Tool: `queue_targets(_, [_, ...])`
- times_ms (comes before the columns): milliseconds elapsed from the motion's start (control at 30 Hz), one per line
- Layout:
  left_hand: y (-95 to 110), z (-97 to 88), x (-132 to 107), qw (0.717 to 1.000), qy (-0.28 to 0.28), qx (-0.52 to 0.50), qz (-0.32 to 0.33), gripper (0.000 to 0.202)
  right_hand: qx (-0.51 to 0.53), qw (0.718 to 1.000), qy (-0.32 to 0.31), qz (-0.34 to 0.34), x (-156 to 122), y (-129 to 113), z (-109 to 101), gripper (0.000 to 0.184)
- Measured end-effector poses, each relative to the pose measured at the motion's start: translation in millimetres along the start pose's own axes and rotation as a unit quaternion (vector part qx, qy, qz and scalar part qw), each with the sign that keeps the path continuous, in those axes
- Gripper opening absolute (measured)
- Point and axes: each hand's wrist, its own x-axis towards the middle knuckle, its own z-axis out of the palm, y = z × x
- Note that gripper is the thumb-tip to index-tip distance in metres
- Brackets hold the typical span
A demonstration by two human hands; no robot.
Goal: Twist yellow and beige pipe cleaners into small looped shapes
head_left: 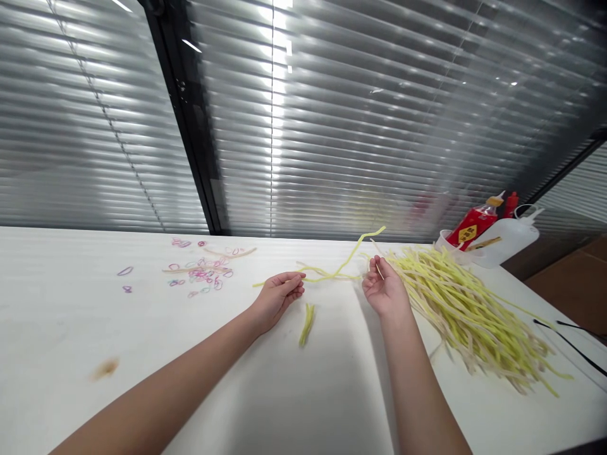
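My left hand (279,297) is closed in a pinch on yellow pipe cleaners (351,258) that cross each other over the white table. One bends upward to the right, and a short end pokes out left of the hand. My right hand (385,287) has its fingers curled together at the right end of these strands. A thin pale tip rises just above its fingertips; the exact grip is partly hidden. Below and between the hands lies a short yellow bundle (307,325). Close to my right hand spreads a large pile of yellow and beige pipe cleaners (469,309).
Small coloured elastic bands (202,273) lie scattered on the left of the table (190,392), with beige strands among them. A red bottle (477,222), a white squeeze bottle (512,239) and black cables (571,346) are at the right. Blinds (332,126) stand behind.
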Motion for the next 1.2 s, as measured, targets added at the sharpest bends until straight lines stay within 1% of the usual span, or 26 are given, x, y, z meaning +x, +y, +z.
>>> queue_targets(67, [0, 1.5, -1, 1.0, -0.005, 0.015, 0.006, 0.022, -0.005, 1.0, -0.009, -0.012, 0, -2, -1, 0.003])
queue_targets(167, [-2, 4.7, -3, 0.997, -0.012, 0.072, 0.029, 0.022, -0.016, 0.999, -0.023, -0.031, -1, -3, -1, 0.005])
queue_targets(267, [-4, 7.5, -5, 0.99, -0.013, 0.136, 0.041, 0.024, -0.017, 0.999, -0.018, -0.037, 0, -3, -2, 0.008])
queue_targets(333, [-4, 8.3, -6, 0.987, -0.012, 0.155, 0.042, 0.025, -0.006, 0.999, -0.016, -0.032, 1, -3, -3, 0.007])
queue_targets(467, [-4, 7.9, -6, 0.986, -0.01, 0.162, 0.043, 0.025, 0.012, 0.999, -0.017, -0.028, 4, -6, -5, 0.004])
queue_targets(633, [-3, 6.8, -6, 0.984, -0.022, 0.169, 0.047, 0.025, -0.01, 0.999, -0.027, -0.039, 4, -9, -7, 0.011])
queue_targets(767, [-3, 7.3, -7, 0.987, -0.027, 0.152, 0.038, 0.024, -0.004, 0.998, -0.033, -0.049, 2, -12, -8, 0.012])
queue_targets(833, [-2, 7.3, -6, 0.99, -0.03, 0.134, 0.035, 0.025, -0.003, 0.996, -0.058, -0.065, -1, -14, -8, 0.015])
queue_targets(900, [-2, 6.7, -6, 0.992, -0.037, 0.112, 0.032, 0.025, -0.002, 0.991, -0.103, -0.082, -6, -17, -6, 0.017])
queue_targets(1000, [-2, 5.2, -5, 0.995, -0.041, 0.088, 0.023, 0.027, 0.007, 0.981, -0.168, -0.094, -17, -18, -3, 0.015])
queue_targets(1100, [1, 4.9, -6, 0.997, -0.022, 0.069, 0.006, 0.03, 0.018, 0.972, -0.215, -0.097, -27, -16, 0, 0.015])
queue_targets(1200, [5, 5.9, -7, 0.999, 0.004, 0.044, -0.012, 0.04, 0.006, 0.963, -0.248, -0.102, -33, -11, 3, 0.013])
